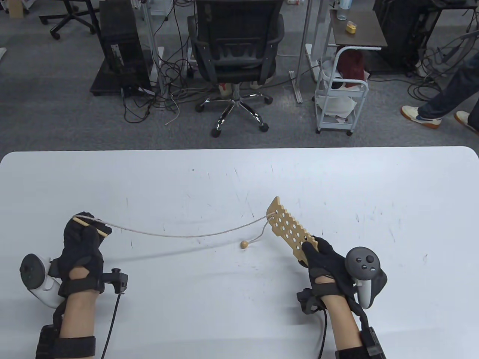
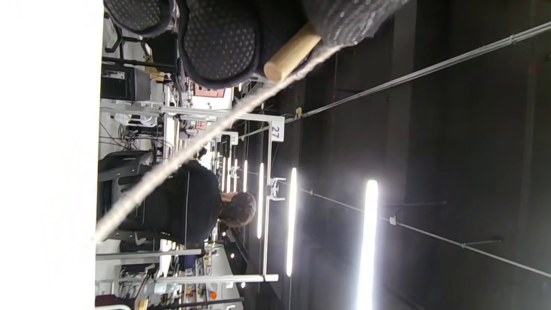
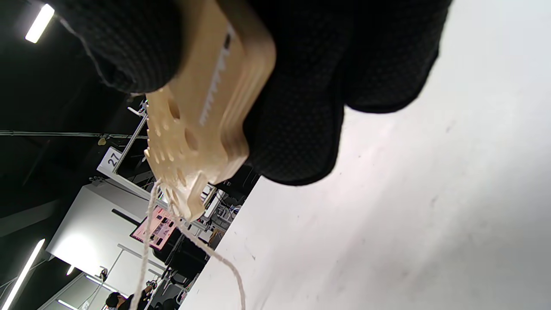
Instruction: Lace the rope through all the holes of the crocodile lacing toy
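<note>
Wooden crocodile board (image 1: 290,228) gripped in right hand (image 1: 325,261), rope (image 1: 179,233) through only one end hole, needle (image 1: 91,226) pinched in left hand (image 1: 83,243); nearly all holes left.

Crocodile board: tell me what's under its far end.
Below the raised far end of the crocodile board, the rope hangs from a hole, its wooden bead on the table. The right hand covers the near end.
</note>
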### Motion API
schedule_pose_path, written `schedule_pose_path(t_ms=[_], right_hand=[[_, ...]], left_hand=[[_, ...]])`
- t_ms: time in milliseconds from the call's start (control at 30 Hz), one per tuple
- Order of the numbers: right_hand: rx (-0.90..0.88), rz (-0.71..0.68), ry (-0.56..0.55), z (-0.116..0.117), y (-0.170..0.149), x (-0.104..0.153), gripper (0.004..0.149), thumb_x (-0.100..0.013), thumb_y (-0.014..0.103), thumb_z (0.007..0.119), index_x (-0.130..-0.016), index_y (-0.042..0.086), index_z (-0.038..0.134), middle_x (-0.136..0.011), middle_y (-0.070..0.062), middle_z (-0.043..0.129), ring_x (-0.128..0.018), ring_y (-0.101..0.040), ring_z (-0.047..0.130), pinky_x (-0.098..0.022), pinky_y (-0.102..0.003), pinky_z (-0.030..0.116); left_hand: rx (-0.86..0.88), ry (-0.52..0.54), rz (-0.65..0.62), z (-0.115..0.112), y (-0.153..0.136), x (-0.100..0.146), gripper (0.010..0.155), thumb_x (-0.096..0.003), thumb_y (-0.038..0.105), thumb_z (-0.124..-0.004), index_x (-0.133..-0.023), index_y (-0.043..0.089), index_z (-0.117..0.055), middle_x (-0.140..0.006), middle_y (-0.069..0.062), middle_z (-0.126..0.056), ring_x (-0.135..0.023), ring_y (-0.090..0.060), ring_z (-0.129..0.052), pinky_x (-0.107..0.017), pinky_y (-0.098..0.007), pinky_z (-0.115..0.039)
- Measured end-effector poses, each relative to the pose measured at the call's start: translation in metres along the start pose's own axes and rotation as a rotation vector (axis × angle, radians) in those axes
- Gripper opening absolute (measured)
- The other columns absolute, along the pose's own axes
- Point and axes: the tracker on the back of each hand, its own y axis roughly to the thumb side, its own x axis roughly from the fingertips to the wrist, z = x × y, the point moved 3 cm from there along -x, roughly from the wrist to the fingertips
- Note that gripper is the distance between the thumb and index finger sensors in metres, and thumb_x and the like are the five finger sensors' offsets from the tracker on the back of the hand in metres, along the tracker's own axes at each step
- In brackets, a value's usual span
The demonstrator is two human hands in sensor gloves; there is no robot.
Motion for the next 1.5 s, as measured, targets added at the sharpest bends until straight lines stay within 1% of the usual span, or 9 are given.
schedule_pose_path(t_ms=[133,267,367,467,667,900,1233,1367,1500], right_hand=[[0.016,-0.028,0.019,0.005,0.006,0.003,0.045,-0.044,0.044,0.082,-0.083,0.02,0.083,-0.066,-0.006,0.104,-0.05,-0.024,0.11,-0.044,-0.045,0.085],[0.031,-0.059,0.043,0.01,0.014,0.007,0.045,-0.044,0.044,0.082,-0.083,0.02,0.083,-0.066,-0.006,0.104,-0.05,-0.024,0.11,-0.044,-0.045,0.085],[0.046,-0.082,0.063,0.016,0.018,0.01,0.045,-0.044,0.044,0.082,-0.083,0.02,0.083,-0.066,-0.005,0.104,-0.05,-0.024,0.11,-0.044,-0.045,0.085],[0.051,-0.096,0.074,0.019,0.021,0.012,0.045,-0.044,0.044,0.082,-0.083,0.021,0.083,-0.066,-0.005,0.104,-0.05,-0.024,0.11,-0.044,-0.045,0.085],[0.056,-0.12,0.096,0.024,0.026,0.015,0.045,-0.044,0.044,0.082,-0.083,0.02,0.083,-0.066,-0.005,0.104,-0.05,-0.024,0.11,-0.044,-0.045,0.085],[0.062,-0.143,0.14,0.034,0.029,0.019,0.045,-0.044,0.044,0.082,-0.083,0.02,0.083,-0.066,-0.006,0.104,-0.05,-0.024,0.11,-0.044,-0.046,0.085],[0.082,-0.216,0.213,0.052,0.04,0.03,0.045,-0.044,0.044,0.082,-0.082,0.02,0.083,-0.065,-0.005,0.105,-0.05,-0.024,0.11,-0.044,-0.046,0.085],[0.077,-0.239,0.246,0.058,0.042,0.032,0.045,-0.044,0.044,0.082,-0.082,0.02,0.083,-0.065,-0.006,0.104,-0.05,-0.024,0.11,-0.044,-0.046,0.085],[0.079,-0.251,0.262,0.062,0.043,0.033,0.046,-0.044,0.044,0.083,-0.082,0.019,0.083,-0.065,-0.005,0.105,-0.05,-0.024,0.11,-0.044,-0.045,0.085]], left_hand=[[-0.034,-0.048,0.012,-0.009,-0.002,0.0,0.072,-0.0462,0.036,-0.073,-0.109,0.038,-0.037,-0.086,0.002,-0.079,-0.076,-0.023,-0.084,-0.074,-0.055,-0.059],[-0.081,-0.079,0.012,-0.016,-0.003,0.0,0.075,-0.047,0.035,-0.074,-0.108,0.045,-0.031,-0.088,0.001,-0.078,-0.077,-0.024,-0.084,-0.074,-0.055,-0.059],[-0.13,-0.087,0.004,-0.021,-0.004,0.0,0.073,-0.0474,0.036,-0.075,-0.106,0.051,-0.035,-0.087,0.001,-0.08,-0.076,-0.024,-0.085,-0.073,-0.055,-0.06],[-0.172,-0.08,0.002,-0.024,-0.005,0.001,0.068,-0.0471,0.036,-0.077,-0.104,0.051,-0.043,-0.086,0.001,-0.082,-0.075,-0.025,-0.088,-0.072,-0.055,-0.063],[-0.231,-0.063,-0.008,-0.027,-0.006,0.002,0.057,-0.0453,0.038,-0.082,-0.098,0.034,-0.06,-0.083,0.003,-0.088,-0.071,-0.023,-0.094,-0.069,-0.053,-0.068],[-0.315,-0.088,-0.061,-0.036,0.0,0.003,0.047,-0.0403,0.041,-0.089,-0.085,0.03,-0.082,-0.073,0.003,-0.103,-0.054,-0.018,-0.105,-0.063,-0.048,-0.079],[-0.39,-0.246,-0.133,-0.074,0.002,0.013,0.045,-0.0369,0.042,-0.093,-0.079,0.028,-0.087,-0.068,0.004,-0.105,-0.051,-0.018,-0.105,-0.063,-0.049,-0.079],[-0.439,-0.362,-0.162,-0.094,-0.003,0.018,0.043,-0.0365,0.039,-0.095,-0.078,0.029,-0.087,-0.069,0.004,-0.104,-0.053,-0.018,-0.105,-0.064,-0.049,-0.078],[-0.465,-0.428,-0.174,-0.109,-0.009,0.024,0.042,-0.0365,0.038,-0.096,-0.077,0.029,-0.087,-0.07,0.004,-0.104,-0.054,-0.019,-0.104,-0.064,-0.05,-0.078]])
